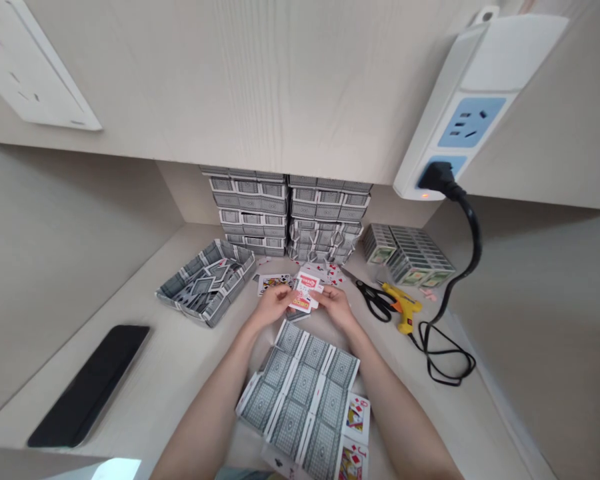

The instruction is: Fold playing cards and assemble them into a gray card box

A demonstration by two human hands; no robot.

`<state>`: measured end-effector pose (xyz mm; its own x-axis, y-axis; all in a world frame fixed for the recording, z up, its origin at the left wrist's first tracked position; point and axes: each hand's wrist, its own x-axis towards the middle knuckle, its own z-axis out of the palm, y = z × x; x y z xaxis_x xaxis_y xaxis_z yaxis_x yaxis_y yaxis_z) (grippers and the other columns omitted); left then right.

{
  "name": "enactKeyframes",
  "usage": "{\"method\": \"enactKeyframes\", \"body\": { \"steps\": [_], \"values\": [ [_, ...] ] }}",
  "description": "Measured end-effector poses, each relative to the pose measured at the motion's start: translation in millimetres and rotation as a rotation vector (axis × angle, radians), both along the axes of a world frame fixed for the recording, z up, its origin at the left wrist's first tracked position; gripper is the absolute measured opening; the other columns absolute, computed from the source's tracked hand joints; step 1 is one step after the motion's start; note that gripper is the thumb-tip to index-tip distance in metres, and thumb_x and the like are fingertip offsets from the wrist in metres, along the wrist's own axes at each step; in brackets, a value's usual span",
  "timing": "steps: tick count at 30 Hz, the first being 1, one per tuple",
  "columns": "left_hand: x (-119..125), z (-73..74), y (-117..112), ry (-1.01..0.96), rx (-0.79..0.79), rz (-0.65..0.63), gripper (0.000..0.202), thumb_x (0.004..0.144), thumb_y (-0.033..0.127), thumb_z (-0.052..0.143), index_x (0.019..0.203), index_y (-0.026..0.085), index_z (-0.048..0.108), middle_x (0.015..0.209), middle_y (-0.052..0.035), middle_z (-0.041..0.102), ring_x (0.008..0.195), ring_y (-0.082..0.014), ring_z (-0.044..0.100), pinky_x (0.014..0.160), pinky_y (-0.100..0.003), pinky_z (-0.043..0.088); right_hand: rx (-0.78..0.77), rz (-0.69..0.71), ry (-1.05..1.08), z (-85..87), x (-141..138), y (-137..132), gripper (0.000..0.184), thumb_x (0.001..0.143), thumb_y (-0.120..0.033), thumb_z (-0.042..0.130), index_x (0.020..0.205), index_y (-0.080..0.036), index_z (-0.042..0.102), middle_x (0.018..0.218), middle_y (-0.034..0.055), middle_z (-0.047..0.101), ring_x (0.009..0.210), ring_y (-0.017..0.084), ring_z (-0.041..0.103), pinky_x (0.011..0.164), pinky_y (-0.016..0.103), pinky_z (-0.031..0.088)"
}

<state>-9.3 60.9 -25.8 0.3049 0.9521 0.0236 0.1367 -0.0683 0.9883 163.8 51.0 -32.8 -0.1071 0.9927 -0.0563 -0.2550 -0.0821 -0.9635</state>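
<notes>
Between my two hands is a small bunch of playing cards (306,291), with a red and white card on top. My left hand (274,304) pinches their left edge. On the opposite edge, my right hand (336,304) grips with thumb and fingers. Below the hands, between my forearms, lies a panel of joined playing cards (305,380), mostly grey backs up. Queen and jack of diamonds cards (356,417) show face up along its right side. Loose cards (273,283) lie on the desk just beyond my hands.
A card-built tray (213,308) holding cards stands left. Stacked card boxes (287,213) line the back, with card packs (410,253) to their right. Black scissors (375,300) and a yellow glue gun (404,308) lie right; its cord (473,247) reaches a power strip (473,110). A black phone-like slab (90,383) lies left.
</notes>
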Motion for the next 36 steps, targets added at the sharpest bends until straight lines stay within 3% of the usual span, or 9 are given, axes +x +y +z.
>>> {"method": "enactKeyframes", "body": {
  "steps": [9, 12, 15, 21, 36],
  "values": [
    [-2.3, 5.0, -3.7, 0.06, -0.027, -0.102, 0.035, 0.073, 0.043, 0.053, 0.055, 0.013, 0.055, 0.045, 0.0012, 0.057, 0.04, -0.0083, 0.047, 0.043, -0.019, 0.035, 0.026, -0.033, 0.004, -2.9, -0.4, 0.7, 0.022, 0.058, -0.033, 0.071, 0.073, -0.017, 0.067, 0.07, 0.0016, 0.068, 0.059, 0.016, 0.059, 0.061, 0.029, 0.046],
    [-3.3, 2.9, -3.5, 0.084, 0.03, -0.133, 0.034, 0.069, 0.04, 0.058, 0.052, 0.011, 0.059, 0.045, 0.0015, 0.055, 0.044, -0.0084, 0.047, 0.044, -0.019, 0.033, 0.032, -0.04, -0.02, -0.8, -0.5, 0.2, 0.023, 0.059, -0.034, 0.07, 0.074, -0.017, 0.067, 0.072, 0.0023, 0.069, 0.061, 0.017, 0.06, 0.061, 0.029, 0.046],
    [-2.9, 1.1, -2.3, 0.051, 0.062, -0.109, 0.029, 0.068, 0.038, 0.06, 0.056, 0.011, 0.061, 0.048, 0.0023, 0.054, 0.047, -0.0081, 0.046, 0.045, -0.018, 0.033, 0.032, -0.054, -0.032, 0.2, -0.9, 0.2, 0.026, 0.059, -0.036, 0.07, 0.075, -0.017, 0.067, 0.072, 0.0028, 0.068, 0.062, 0.017, 0.06, 0.061, 0.029, 0.046],
    [-1.1, 5.0, -1.0, -0.074, -0.03, 0.009, 0.026, 0.065, 0.038, 0.062, 0.06, 0.013, 0.062, 0.051, 0.0014, 0.056, 0.045, -0.0079, 0.048, 0.047, -0.019, 0.039, 0.032, -0.072, -0.055, -0.4, -1.1, 1.2, 0.022, 0.058, -0.034, 0.07, 0.069, -0.016, 0.066, 0.066, 0.0012, 0.067, 0.056, 0.014, 0.057, 0.056, 0.027, 0.044],
    [-1.5, -0.3, 2.2, -0.058, -0.058, 0.007, 0.024, 0.062, 0.037, 0.065, 0.058, 0.013, 0.063, 0.049, 0.0009, 0.059, 0.046, -0.0086, 0.051, 0.048, -0.019, 0.041, 0.063, -0.087, -0.105, -1.4, -1.7, 1.6, 0.022, 0.06, -0.038, 0.068, 0.061, -0.017, 0.062, 0.058, -0.0008, 0.064, 0.05, 0.012, 0.053, 0.051, 0.024, 0.04]
  ]
}}
